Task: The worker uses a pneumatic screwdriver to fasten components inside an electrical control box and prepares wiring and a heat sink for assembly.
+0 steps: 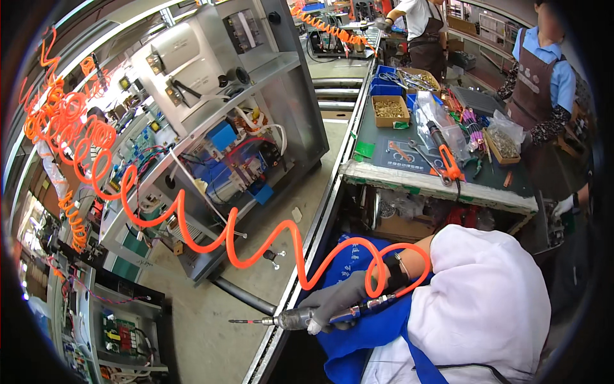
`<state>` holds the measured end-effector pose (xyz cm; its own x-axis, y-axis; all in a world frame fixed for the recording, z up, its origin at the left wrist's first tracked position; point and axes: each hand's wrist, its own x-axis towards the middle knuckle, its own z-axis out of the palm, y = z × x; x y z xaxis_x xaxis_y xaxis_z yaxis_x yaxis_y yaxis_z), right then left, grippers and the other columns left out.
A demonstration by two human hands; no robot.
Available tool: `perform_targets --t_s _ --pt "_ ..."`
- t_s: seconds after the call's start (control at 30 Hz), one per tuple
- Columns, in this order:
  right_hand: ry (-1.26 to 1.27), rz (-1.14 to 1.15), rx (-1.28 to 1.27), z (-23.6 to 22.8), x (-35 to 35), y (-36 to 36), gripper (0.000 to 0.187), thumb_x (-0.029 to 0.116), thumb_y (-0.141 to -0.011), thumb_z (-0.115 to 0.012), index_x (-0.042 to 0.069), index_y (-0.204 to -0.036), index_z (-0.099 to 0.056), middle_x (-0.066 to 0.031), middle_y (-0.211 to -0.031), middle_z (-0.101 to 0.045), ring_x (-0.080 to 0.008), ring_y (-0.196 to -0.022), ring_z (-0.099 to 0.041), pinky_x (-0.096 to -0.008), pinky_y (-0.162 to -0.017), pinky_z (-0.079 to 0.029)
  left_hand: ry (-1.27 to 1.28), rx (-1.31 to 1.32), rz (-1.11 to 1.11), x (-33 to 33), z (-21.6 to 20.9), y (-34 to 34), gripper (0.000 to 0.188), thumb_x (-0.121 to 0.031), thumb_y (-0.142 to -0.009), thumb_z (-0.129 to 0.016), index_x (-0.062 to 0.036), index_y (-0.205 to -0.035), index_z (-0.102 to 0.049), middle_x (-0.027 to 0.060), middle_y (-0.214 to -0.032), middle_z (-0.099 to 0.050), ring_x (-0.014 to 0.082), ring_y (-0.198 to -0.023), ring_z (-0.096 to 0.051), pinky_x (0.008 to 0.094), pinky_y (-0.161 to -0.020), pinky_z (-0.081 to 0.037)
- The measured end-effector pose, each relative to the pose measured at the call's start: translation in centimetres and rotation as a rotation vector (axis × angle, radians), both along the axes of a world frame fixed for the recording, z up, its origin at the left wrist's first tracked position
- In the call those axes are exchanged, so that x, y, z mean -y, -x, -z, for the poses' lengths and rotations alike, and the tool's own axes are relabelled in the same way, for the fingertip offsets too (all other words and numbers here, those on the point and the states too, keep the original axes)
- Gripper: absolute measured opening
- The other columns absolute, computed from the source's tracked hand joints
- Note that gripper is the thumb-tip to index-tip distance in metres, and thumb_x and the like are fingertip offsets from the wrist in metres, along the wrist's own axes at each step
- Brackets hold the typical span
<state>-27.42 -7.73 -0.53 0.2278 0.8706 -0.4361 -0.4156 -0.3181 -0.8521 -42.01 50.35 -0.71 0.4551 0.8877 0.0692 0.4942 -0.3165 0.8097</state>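
My right hand [342, 297], in a grey glove with a dark band at the wrist, comes in from the lower right under a white sleeve. It is closed around a pneumatic screwdriver [297, 319], held nearly level. The long bit [246, 321] points left and touches nothing. An orange coiled air hose [233, 246] joins the tool's rear end and loops up to the far left. Past the bit, to the upper left, stands a metal machine cabinet [281, 83] with an open side showing wiring and a blue block [222, 136]. My left hand is out of view.
A workbench [441, 185] at the right carries a box of small brass parts [390, 109], wrenches [425, 157] and an orange-and-black power tool [448, 153]. Two people stand beyond it. A metal rail [320, 237] runs beside me; an open electronics chassis [125, 333] sits lower left.
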Motion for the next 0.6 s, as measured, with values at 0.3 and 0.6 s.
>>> perform_targets --t_s 0.3,0.6 --pt "-0.100 0.346 -0.138 1.3 8.0 -2.9 0.050 0.035 -0.085 -0.074 0.006 -0.121 -0.057 -0.0040 -0.087 -0.058 -0.0119 -0.065 -0.059 -0.0265 -0.055 -0.049 0.694 0.053 0.478 18.3 -8.9 -3.8 0.047 -0.038 -0.090 -0.073 -0.0125 -0.126 -0.059 0.0047 -0.130 -0.049 0.0240 -0.075 -0.059 0.0559 -0.081 -0.046" --pt "-0.165 0.565 0.115 4.8 16.6 -5.7 0.049 0.029 -0.087 -0.076 0.003 -0.120 -0.050 -0.0073 -0.090 -0.059 -0.0128 -0.065 -0.061 -0.0306 -0.055 -0.050 1.001 0.123 1.036 46.0 3.7 -29.0 0.039 -0.036 -0.102 -0.058 -0.0035 -0.123 -0.059 0.0009 -0.085 -0.061 0.0058 -0.063 -0.049 0.0169 -0.054 -0.038"
